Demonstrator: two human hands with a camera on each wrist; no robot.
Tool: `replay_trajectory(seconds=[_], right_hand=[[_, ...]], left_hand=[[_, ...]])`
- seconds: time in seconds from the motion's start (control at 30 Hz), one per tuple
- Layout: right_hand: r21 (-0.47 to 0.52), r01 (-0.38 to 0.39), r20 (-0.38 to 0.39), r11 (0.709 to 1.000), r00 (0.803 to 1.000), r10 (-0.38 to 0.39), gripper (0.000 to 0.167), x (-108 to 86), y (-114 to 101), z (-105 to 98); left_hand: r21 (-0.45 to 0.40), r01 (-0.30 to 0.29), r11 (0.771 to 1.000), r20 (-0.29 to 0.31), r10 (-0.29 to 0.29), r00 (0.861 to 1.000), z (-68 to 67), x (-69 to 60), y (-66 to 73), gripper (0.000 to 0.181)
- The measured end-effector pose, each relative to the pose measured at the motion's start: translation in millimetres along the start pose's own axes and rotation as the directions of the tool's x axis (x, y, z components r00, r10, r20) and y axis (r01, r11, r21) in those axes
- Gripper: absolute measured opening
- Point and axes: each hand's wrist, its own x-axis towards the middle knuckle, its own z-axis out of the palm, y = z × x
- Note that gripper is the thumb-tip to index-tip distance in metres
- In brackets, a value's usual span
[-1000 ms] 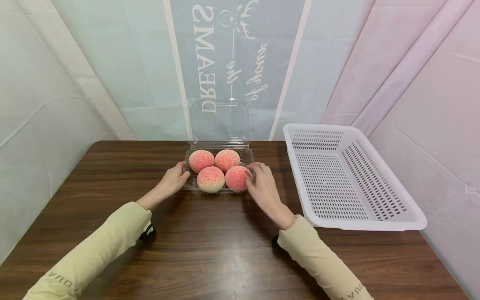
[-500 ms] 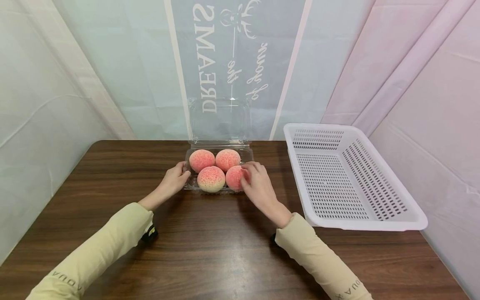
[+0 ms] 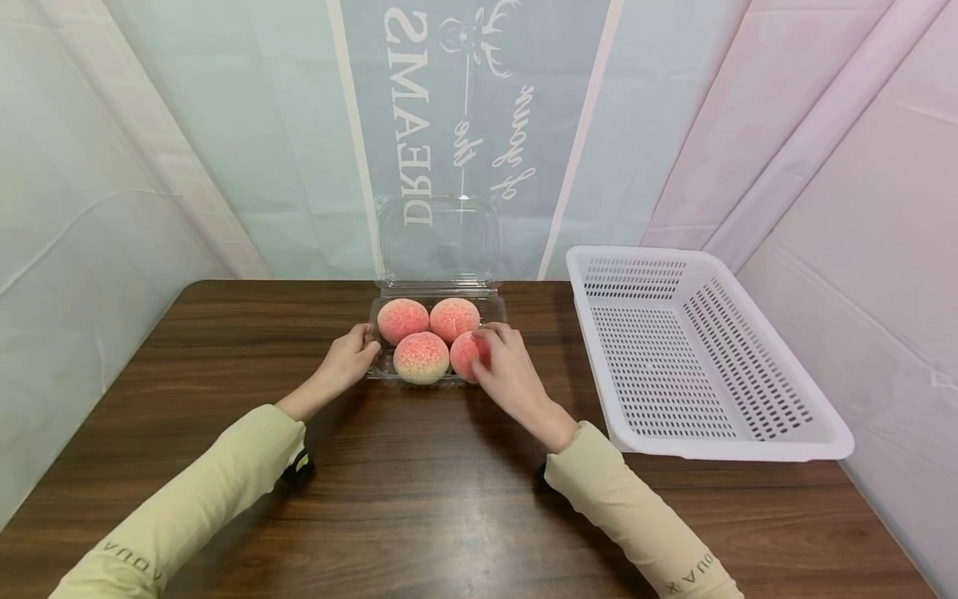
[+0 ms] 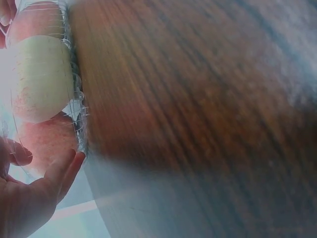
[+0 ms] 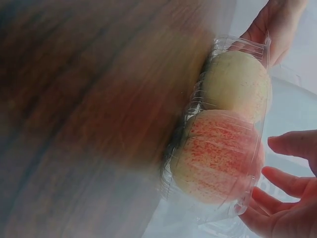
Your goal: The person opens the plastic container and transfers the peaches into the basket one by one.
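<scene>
A lidded clear plastic container (image 3: 380, 366) stands open near the table's back edge, with several pink peaches in it. My left hand (image 3: 350, 359) grips its left side; in the left wrist view the hand (image 4: 37, 191) has thumb and fingers about that end, beside a peach (image 4: 44, 141). Over the front right peach (image 3: 464, 356) lies my right hand (image 3: 516, 374), its fingers covering part of the fruit. The right wrist view shows the right hand (image 5: 292, 191) with fingers spread and slightly bent beside this peach (image 5: 218, 156), which sits inside the container; exact finger contact is unclear.
To the right, a white perforated basket (image 3: 718, 449) stands on the brown wooden table (image 3: 419, 491). The container's raised clear lid (image 3: 437, 241) is in front of a printed cloth backdrop (image 3: 284, 133), and pale cloth walls stand on both sides.
My right hand has shifted slightly left and now covers more of the front right peach. The left hand keeps its grip, and the peaches stay in the container.
</scene>
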Motion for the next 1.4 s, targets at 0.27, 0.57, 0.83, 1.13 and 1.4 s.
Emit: replay_trajectory(seconds=[0.27,0.57,0.83,1.13,1.4], right_hand=[[-0.028,-0.039,0.094,0.999,0.995,0.041,0.033,2.5,-1.0,1.6],[-0.073,-0.064,0.201,0.995,0.976,0.077,0.039,8.6,-3.7,0.9],[-0.159,-0.13,0.298,0.979,0.939,0.173,0.041,16.7,-10.2,-1.5],[-0.259,-0.179,0.397,0.949,0.876,0.273,0.051,28.4,-15.0,-2.0],[-0.332,-0.157,0.471,0.93,0.827,0.307,0.053,38.0,-17.9,-2.4]], left_hand=[[0.003,-0.005,1.0,-0.001,0.005,1.0,-0.2,-0.1,0.4,0.04],[-0.001,0.001,1.0,0.003,-0.001,1.0,-0.7,-0.7,0.0,0.041],[-0.003,-0.008,1.0,0.008,0.008,1.0,-0.6,-1.1,-0.1,0.042],[-0.005,-0.01,1.0,0.008,0.01,1.0,-0.7,-0.6,0.5,0.039],[-0.002,-0.007,1.0,0.009,0.007,1.0,-0.4,0.0,0.0,0.039]])
